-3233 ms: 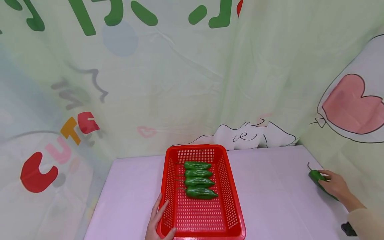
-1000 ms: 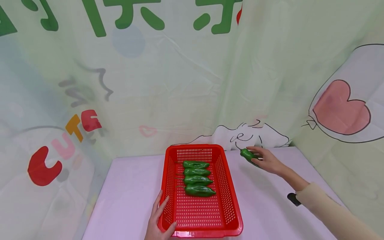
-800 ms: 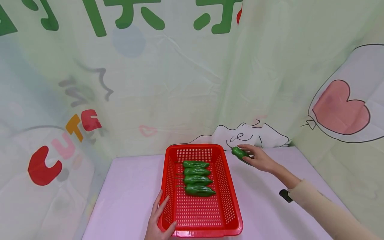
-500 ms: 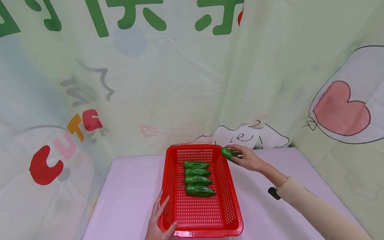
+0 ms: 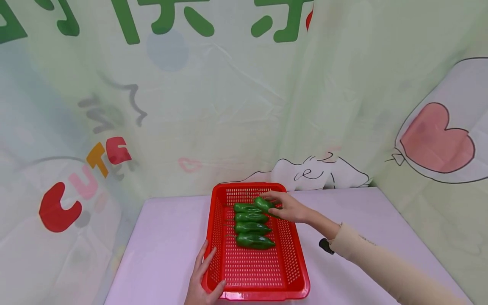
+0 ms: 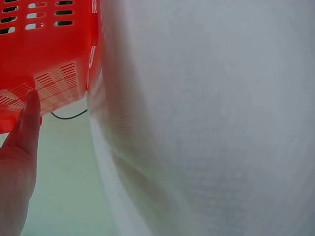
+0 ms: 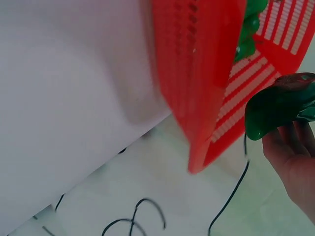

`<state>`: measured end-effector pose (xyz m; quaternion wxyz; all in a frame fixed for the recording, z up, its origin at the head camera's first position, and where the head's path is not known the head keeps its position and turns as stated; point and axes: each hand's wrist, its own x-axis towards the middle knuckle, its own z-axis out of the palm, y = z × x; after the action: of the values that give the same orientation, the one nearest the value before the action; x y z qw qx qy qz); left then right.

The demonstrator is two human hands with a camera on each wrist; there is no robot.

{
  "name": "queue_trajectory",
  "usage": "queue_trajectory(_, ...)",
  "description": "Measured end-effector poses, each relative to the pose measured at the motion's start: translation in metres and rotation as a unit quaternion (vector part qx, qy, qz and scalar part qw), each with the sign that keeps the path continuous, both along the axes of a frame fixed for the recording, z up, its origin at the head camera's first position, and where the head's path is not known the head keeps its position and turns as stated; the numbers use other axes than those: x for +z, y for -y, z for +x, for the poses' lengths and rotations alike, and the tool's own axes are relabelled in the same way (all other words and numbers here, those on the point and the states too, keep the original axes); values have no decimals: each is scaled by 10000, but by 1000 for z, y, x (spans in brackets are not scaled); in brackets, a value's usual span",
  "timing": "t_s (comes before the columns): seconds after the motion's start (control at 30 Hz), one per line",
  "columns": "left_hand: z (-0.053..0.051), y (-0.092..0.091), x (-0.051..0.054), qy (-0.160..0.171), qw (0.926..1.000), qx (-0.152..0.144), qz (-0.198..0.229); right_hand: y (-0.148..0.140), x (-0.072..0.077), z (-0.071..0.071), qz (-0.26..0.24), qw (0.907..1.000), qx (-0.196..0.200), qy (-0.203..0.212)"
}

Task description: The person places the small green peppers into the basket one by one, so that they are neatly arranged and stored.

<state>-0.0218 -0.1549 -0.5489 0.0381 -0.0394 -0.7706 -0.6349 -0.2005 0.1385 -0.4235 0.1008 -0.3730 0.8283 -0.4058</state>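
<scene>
A red slotted basket (image 5: 265, 295) holds several long green peppers (image 5: 254, 241), lying in a column with stems to the left. My right hand (image 5: 288, 207) grips one more green pepper (image 5: 262, 203) above the basket's far part, near the farthest pepper of the column. In the right wrist view this held pepper (image 7: 275, 105) hangs over the basket's rim, pinched by the fingers; part of it is cut off by the frame. My left hand (image 5: 200, 279) rests on the basket's near left corner, fingers spread along the side. One straight finger touches the basket wall in the left wrist view.
The basket stands on a table with a pale lilac cover (image 5: 164, 245). Printed fabric (image 5: 228, 106) closes off the back and both sides. A small black object (image 5: 326, 245) sits at the right wrist, beside the beige sleeve (image 5: 381, 262).
My right hand has picked the pepper up from the table's right side and carried it left, over the basket's right rim. The left hand stays at the basket's corner.
</scene>
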Motion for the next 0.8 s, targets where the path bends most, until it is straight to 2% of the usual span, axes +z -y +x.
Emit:
queue_trajectory(0.23,0,0,2,94,9999,-29,93,34,-5,16,160,9981,324,491)
queue_trajectory(0.37,0,0,3,229,9996,-42,163,45,-11,21,350,9962,433,666)
queue_trajectory(0.63,-1,-1,3,281,9993,-53,248,56,-22,28,686,9927,609,784)
queue_trajectory(0.8,-1,0,3,218,9995,-16,222,61,-27,31,805,9919,685,700)
